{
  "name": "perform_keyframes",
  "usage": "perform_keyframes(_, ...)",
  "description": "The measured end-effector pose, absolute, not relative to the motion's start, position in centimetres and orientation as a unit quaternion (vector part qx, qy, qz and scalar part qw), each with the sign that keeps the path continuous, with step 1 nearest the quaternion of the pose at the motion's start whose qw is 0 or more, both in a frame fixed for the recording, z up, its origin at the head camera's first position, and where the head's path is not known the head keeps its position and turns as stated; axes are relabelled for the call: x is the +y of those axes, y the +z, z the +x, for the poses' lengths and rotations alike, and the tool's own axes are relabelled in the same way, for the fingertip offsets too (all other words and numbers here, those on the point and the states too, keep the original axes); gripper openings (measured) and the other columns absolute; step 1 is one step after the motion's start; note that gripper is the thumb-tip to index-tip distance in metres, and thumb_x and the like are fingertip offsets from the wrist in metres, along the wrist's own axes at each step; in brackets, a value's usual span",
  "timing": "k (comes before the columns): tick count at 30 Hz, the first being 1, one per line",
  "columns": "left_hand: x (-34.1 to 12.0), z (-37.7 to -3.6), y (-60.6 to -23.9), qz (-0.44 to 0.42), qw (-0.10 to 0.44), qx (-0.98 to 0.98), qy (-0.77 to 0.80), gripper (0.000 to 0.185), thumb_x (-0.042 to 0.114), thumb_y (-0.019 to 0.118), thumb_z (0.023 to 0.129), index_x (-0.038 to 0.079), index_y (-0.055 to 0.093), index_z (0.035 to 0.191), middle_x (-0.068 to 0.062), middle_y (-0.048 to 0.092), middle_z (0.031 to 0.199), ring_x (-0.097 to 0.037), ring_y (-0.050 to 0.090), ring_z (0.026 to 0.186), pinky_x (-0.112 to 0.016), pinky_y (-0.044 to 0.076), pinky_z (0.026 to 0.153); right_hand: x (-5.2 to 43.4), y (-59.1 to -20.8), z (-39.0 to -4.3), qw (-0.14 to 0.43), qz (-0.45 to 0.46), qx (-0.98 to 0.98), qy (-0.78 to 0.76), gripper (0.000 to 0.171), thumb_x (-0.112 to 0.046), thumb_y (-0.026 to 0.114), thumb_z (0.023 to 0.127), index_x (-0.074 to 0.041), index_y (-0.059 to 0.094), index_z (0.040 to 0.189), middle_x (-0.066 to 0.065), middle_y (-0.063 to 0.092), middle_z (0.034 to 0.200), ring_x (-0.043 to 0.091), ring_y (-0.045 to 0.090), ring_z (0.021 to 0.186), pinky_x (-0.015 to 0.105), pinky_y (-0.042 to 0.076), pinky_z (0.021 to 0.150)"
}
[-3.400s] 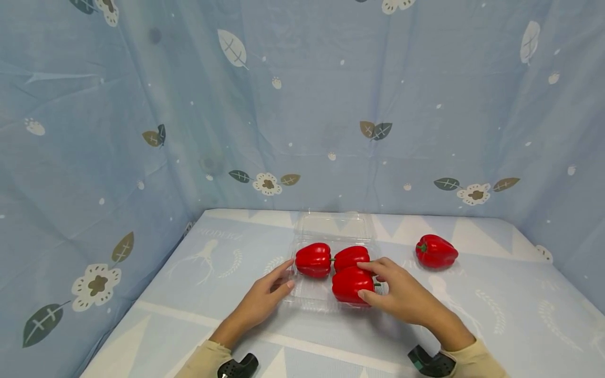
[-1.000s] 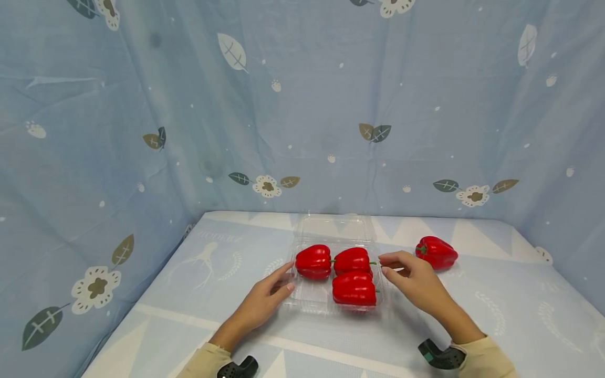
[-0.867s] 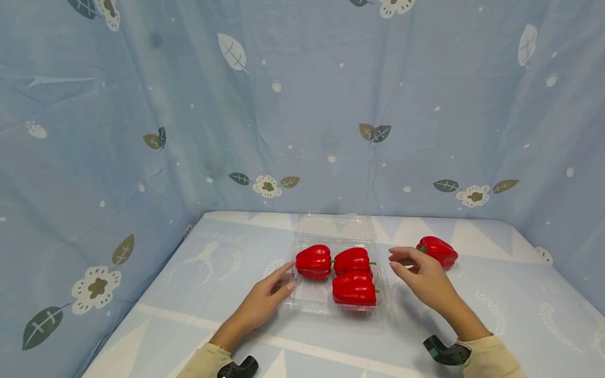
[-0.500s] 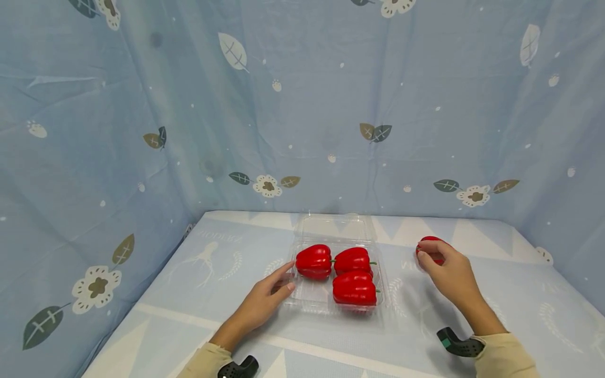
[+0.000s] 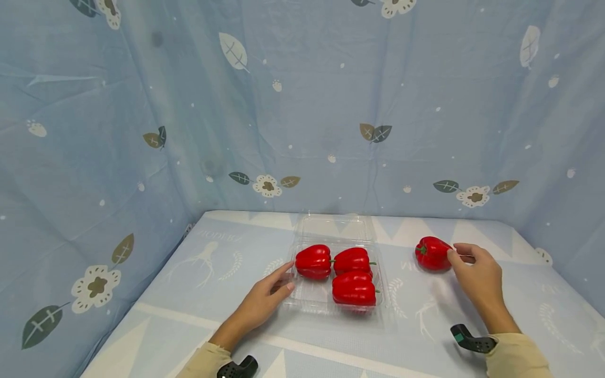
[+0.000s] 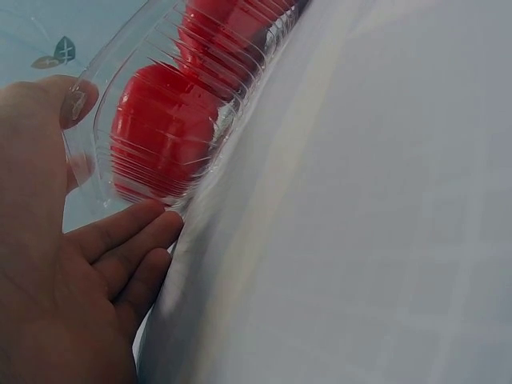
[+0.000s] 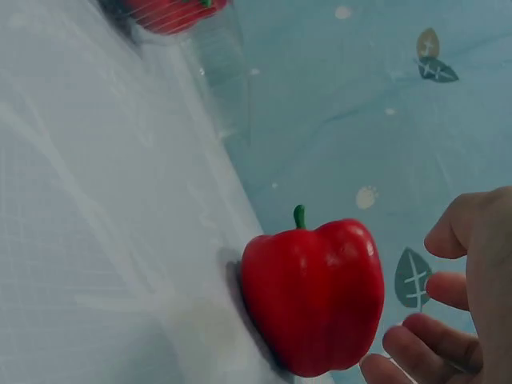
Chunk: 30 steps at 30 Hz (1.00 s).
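Red bell pepper (image 7: 312, 300) lying right of the clear container (image 5: 309, 292), the right hand (image 5: 477, 275) just beside it.
Glossy and lobed, it has a short green stem (image 7: 299, 216); thumb and fingers there stand parted, gripping nothing. The left hand (image 5: 262, 300), loosely spread, touches the container's left side. Beneath the container: a pale patterned tabletop (image 5: 331, 344); behind it, blue floral cloth (image 5: 302, 94).

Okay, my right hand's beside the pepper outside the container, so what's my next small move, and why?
Probably curl the right hand around the lone red pepper: its fingers are close but not wrapped round it, and three other peppers lie in the open clear container.
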<state>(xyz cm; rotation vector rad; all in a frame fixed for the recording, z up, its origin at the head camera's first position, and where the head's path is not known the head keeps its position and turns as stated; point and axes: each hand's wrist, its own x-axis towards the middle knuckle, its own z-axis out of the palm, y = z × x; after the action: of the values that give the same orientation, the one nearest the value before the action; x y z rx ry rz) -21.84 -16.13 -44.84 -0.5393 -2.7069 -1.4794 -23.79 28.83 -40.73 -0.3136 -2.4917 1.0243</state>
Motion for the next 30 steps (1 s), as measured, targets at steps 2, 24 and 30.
perform_keyframes(2,-16.2,-21.8,-44.8,-0.171,0.006,-0.865,-0.472,0.053,0.035,0.054,0.097,0.031,0.036,0.147,-0.003,0.058,0.129,-0.016,0.056,0.115,-0.043,0.043,0.099,29.0,-41.0,-24.1,0.192,-0.124,-0.898,0.376,0.053,-0.039,0.051,0.095,-0.001,0.052,0.133,0.026,0.048,0.129,0.043,0.049,0.113,0.047,0.054,0.078)
perform_keyframes(24,-16.1,-21.7,-44.8,-0.163,-0.001,-0.865,-0.474,0.053,0.037,0.055,0.096,0.033,0.037,0.146,-0.004,0.057,0.130,-0.017,0.055,0.117,-0.043,0.043,0.100,30.1,-42.4,-26.7,0.049,-0.194,-0.874,0.442,0.104,-0.074,0.041,0.084,0.002,0.017,0.150,0.035,0.027,0.144,0.050,0.030,0.127,0.061,0.039,0.097)
perform_keyframes(30,-16.1,-21.8,-44.8,-0.164,0.004,-0.866,-0.473,0.053,0.037,0.055,0.097,0.033,0.037,0.146,-0.003,0.057,0.130,-0.017,0.055,0.117,-0.043,0.043,0.100,29.7,-42.2,-27.0,0.025,-0.212,-0.872,0.440,0.111,-0.077,0.041,0.082,0.007,0.014,0.148,0.035,0.022,0.146,0.051,0.025,0.130,0.061,0.037,0.098)
